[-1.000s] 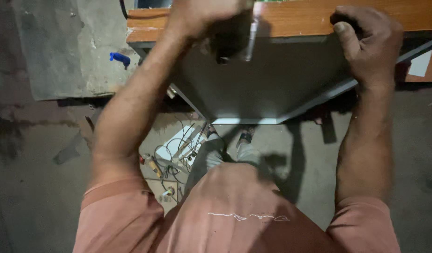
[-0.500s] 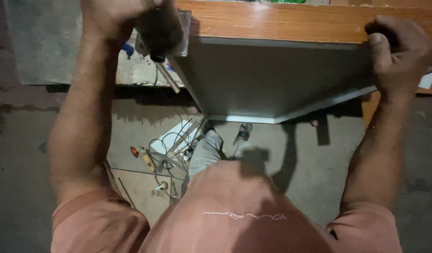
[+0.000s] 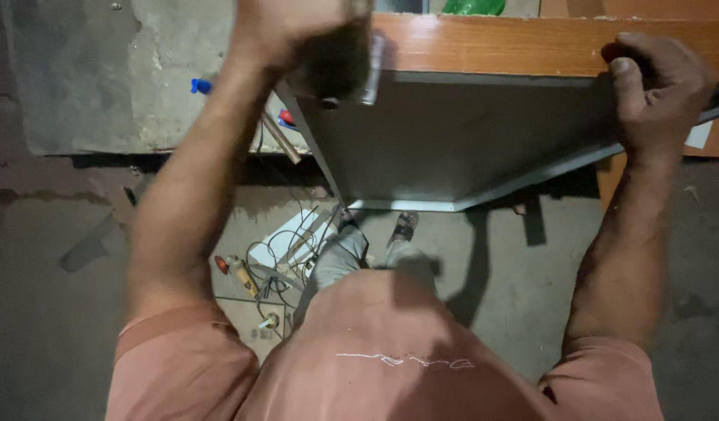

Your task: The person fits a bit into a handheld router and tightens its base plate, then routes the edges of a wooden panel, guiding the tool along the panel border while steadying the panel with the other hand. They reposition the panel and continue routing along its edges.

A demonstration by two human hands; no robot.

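Note:
A grey board (image 3: 453, 140) hangs edge-down below a brown wooden panel (image 3: 515, 45) that runs across the top of the head view. My left hand (image 3: 293, 27) is closed on a dark tool (image 3: 340, 66) held against the board's upper left corner, with its tip pointing down. My right hand (image 3: 660, 86) grips the upper right edge where board and wooden panel meet. Both forearms reach up from my salmon shirt at the bottom.
On the concrete floor below lie tangled cables on a white box (image 3: 285, 249) and a screwdriver with an orange handle (image 3: 239, 273). My sandalled feet (image 3: 406, 226) stand under the board. A grey slab (image 3: 102, 78) leans at the upper left with a blue object (image 3: 200, 84) near it.
The view has tilted, so the board and wooden panel sit lower and further right. My left hand with the tool has gone from over the wooden panel to the board's left corner.

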